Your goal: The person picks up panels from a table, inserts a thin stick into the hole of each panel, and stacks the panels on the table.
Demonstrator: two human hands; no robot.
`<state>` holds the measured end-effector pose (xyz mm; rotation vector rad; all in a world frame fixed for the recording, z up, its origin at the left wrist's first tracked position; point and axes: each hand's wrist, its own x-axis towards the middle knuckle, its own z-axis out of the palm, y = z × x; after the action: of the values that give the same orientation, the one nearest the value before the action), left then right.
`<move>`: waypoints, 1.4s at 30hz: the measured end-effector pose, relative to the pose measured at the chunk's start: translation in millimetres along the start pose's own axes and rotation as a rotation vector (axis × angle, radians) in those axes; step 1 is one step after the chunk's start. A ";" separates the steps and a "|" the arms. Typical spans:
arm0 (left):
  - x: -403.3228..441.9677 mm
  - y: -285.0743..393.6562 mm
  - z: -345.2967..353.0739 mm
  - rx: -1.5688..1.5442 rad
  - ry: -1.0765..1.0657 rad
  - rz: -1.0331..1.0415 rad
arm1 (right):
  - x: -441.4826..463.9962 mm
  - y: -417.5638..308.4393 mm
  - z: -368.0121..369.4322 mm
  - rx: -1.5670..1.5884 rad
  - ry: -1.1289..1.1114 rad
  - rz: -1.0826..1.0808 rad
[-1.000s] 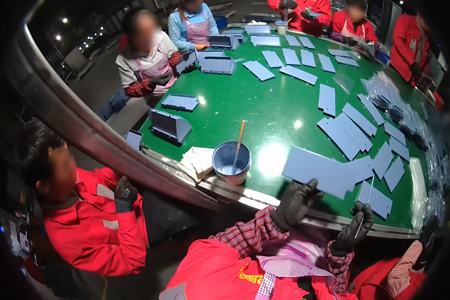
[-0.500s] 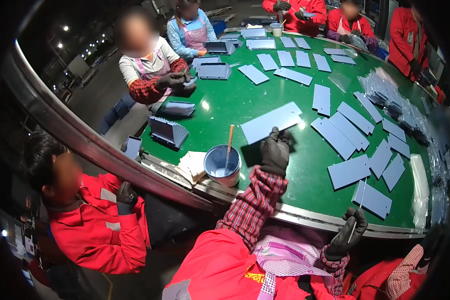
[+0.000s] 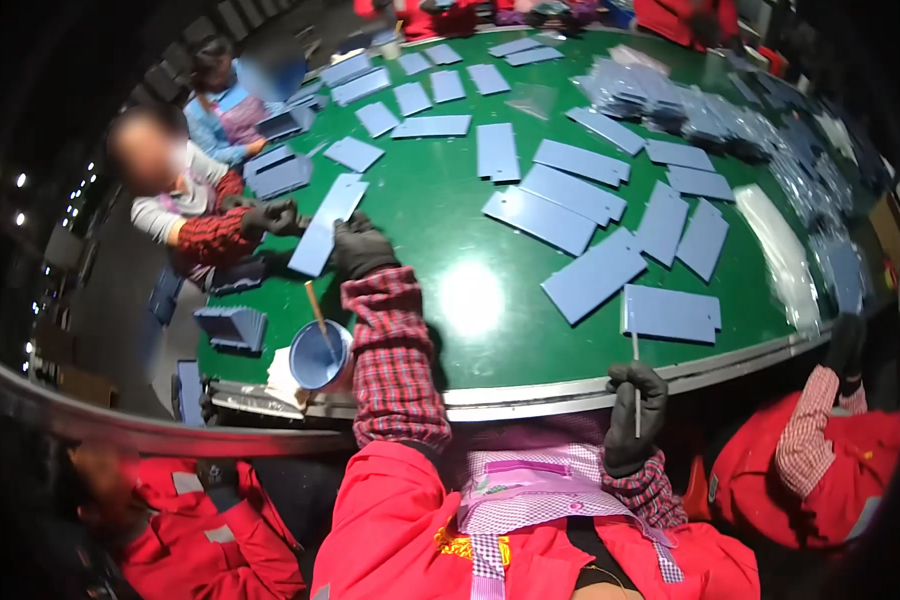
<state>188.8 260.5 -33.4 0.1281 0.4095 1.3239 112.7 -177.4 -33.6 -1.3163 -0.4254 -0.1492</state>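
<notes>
My left hand [image 3: 365, 245], in a dark glove, is closed on the edge of a blue-grey flat panel [image 3: 328, 225], held tilted over the left part of the table. A co-worker's gloved hands [image 3: 272, 215] are close to the panel's far side; I cannot tell whether they touch it. Over the table's front edge, my gloved right hand [image 3: 635, 415] is closed around a thin light stick [image 3: 637, 360]. The stick's upper end reaches the near edge of another blue-grey panel [image 3: 672, 315], lying flat on the table.
Several more panels [image 3: 540, 220] lie spread over the green table [image 3: 450, 345]. A pail [image 3: 320, 360] with a wooden-handled tool and a white cloth [image 3: 283, 380] stand front left. Plastic-wrapped panels [image 3: 660, 95] line the right side. Co-workers surround the table; one red sleeve [image 3: 820, 450] is close at right.
The view has turned. My left hand has carried the panel left, past the pail, to beside the co-worker's hands. My right hand keeps the stick near the front edge.
</notes>
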 end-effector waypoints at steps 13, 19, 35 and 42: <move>41.3 6.0 -15.1 0.198 0.022 0.061 | -1.6 -13.7 1.5 -0.081 -0.023 0.034; -40.3 -12.8 -4.7 0.070 -0.348 -0.010 | -3.3 -7.3 16.5 -0.019 -0.065 -0.007; -276.1 61.0 -50.7 0.607 -0.539 -0.562 | -22.7 -5.9 5.5 -0.032 -0.045 0.046; -274.1 90.4 -72.6 0.669 -0.461 -0.556 | -28.8 -13.9 12.3 0.016 -0.006 0.024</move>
<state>29.2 10.2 -11.7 0.8035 0.4361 0.5429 78.9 -172.9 -29.8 -1.3056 -0.4148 -0.1217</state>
